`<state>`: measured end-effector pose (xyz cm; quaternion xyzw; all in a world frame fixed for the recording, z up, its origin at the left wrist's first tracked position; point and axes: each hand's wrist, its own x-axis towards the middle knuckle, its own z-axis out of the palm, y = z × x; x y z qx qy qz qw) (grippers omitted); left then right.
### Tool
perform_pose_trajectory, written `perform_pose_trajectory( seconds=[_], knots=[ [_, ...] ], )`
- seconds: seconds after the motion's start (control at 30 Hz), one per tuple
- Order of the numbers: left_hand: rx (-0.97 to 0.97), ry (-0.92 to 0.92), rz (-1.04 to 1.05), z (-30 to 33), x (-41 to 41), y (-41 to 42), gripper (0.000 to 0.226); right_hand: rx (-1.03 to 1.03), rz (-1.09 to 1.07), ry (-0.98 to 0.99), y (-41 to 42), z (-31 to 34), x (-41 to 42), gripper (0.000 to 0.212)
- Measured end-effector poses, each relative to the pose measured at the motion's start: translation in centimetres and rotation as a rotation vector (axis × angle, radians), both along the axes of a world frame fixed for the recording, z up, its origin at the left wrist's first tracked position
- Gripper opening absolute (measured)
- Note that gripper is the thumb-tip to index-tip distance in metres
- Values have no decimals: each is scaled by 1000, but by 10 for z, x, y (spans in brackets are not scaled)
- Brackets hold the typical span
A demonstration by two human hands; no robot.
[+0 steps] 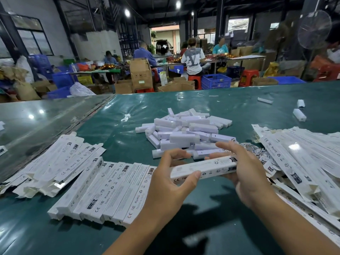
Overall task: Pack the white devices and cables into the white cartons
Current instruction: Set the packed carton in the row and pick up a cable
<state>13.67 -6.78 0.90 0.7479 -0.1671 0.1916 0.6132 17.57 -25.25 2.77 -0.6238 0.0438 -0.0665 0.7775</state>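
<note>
Your left hand (170, 176) and right hand (244, 168) both have their grip clamped on one long white printed carton (204, 167) (held level above the green worktop (119, 137)). The heap of white plastic devices (185, 133) lies at twelve o'clock.

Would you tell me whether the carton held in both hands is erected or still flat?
Erected: the carton shows a top and side face, held by the left hand and right hand.
</note>
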Motion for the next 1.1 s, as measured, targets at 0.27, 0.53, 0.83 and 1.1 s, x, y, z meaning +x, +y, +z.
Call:
perform_pose_trajectory(
  seconds=[0.27,0.53,0.83,1.1],
  knots=[
    [257,-3,43,3,1,7,36,-333,-59,-99,4,-18,4,44],
    [1041,-297,294,18,5,21,40,-345,41,-41,2,-26,10,49],
    [1193,576,754,52,10,145,30,-507,-27,-149,-4,-17,10,54],
    [988,827,710,40,15,174,94,-592,-42,-190,-6,-7,2,55]
  ],
)
